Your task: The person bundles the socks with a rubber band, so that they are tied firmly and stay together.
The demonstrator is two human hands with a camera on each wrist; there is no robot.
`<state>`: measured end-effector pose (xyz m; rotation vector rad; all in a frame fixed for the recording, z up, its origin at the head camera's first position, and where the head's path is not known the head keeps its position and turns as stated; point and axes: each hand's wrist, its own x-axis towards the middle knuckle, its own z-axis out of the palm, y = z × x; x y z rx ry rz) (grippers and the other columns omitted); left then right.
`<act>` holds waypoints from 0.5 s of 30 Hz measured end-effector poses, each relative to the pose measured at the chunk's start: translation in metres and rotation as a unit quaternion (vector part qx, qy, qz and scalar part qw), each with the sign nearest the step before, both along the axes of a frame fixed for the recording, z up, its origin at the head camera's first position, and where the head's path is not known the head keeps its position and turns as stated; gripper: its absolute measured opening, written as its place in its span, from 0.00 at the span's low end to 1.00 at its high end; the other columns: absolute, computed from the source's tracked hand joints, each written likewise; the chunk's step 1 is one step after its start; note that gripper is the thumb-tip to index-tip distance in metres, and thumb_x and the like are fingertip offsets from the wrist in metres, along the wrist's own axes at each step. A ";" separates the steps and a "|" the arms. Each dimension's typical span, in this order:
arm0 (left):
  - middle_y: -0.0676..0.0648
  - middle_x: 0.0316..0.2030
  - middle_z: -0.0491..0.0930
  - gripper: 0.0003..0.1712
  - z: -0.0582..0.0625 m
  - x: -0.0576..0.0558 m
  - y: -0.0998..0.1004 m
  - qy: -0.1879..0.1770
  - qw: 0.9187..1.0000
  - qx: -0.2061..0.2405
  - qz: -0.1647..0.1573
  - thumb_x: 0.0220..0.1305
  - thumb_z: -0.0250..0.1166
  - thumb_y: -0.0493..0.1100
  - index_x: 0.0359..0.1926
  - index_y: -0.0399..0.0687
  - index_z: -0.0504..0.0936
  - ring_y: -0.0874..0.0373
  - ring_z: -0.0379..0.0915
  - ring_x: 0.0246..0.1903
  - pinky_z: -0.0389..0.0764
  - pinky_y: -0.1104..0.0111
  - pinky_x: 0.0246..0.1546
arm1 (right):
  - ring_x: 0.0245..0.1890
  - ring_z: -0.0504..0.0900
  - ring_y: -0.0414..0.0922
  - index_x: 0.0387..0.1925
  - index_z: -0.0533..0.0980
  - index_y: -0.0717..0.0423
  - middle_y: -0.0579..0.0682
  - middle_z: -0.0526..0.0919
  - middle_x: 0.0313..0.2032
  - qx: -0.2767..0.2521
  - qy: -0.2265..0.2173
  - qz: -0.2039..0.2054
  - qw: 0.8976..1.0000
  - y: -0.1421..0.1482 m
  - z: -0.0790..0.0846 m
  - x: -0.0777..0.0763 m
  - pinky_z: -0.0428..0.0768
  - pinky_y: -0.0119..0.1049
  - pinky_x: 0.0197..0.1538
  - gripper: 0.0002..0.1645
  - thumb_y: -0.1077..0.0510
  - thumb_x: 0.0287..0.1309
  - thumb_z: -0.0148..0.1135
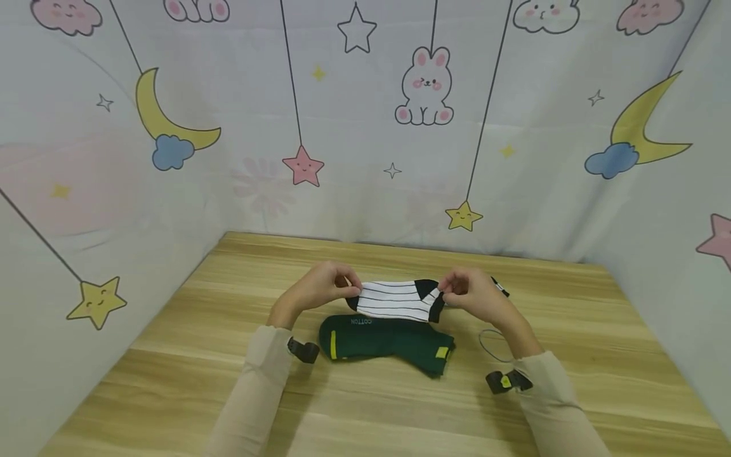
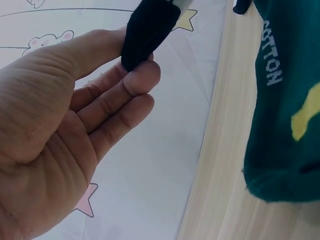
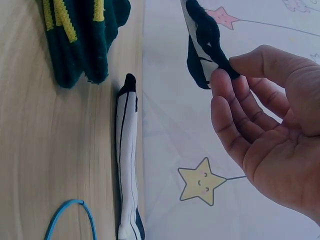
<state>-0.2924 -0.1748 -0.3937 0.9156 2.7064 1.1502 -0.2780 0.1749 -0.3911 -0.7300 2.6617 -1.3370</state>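
A white ankle sock (image 1: 388,300) with thin dark stripes is stretched between my two hands above the table. My left hand (image 1: 322,287) pinches its black toe end (image 2: 150,35) between thumb and fingers. At the other end, my right hand (image 1: 480,297) pinches the black cuff (image 3: 200,45), close to the black heel patch. Below the white sock lies a pair of dark green socks (image 1: 388,346) with yellow marks and the word COTTON. A second white striped sock (image 3: 127,155) rests on the table, mostly hidden behind my right hand in the head view.
A thin blue loop (image 1: 482,343) lies on the wooden table (image 1: 388,412) by my right wrist. White curtains (image 1: 354,209) printed with stars, moons and rabbits stand behind the table and along both sides.
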 end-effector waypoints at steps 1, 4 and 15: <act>0.54 0.32 0.85 0.02 0.000 0.000 0.000 -0.003 1.000 0.000 -0.005 0.65 0.70 0.41 0.38 0.49 0.87 0.62 0.81 0.31 0.80 0.66 0.36 | 0.35 0.80 0.47 0.41 0.80 0.62 0.53 0.82 0.35 0.000 -0.004 0.002 1.000 0.001 0.000 0.001 0.80 0.35 0.37 0.06 0.67 0.61 0.63; 0.54 0.32 0.85 0.03 0.001 0.002 0.000 -0.010 1.000 0.002 -0.023 0.65 0.70 0.41 0.38 0.48 0.87 0.63 0.82 0.31 0.81 0.66 0.37 | 0.36 0.80 0.47 0.41 0.79 0.62 0.52 0.82 0.35 0.005 -0.011 0.006 1.000 0.003 -0.001 0.005 0.79 0.34 0.39 0.06 0.66 0.62 0.63; 0.55 0.34 0.85 0.03 0.005 0.005 0.002 -0.047 0.996 -0.013 -0.071 0.65 0.70 0.39 0.36 0.45 0.88 0.58 0.83 0.33 0.82 0.68 0.39 | 0.32 0.78 0.45 0.40 0.80 0.59 0.50 0.81 0.33 0.024 -0.036 0.070 0.997 0.006 -0.005 0.017 0.77 0.33 0.35 0.05 0.68 0.62 0.62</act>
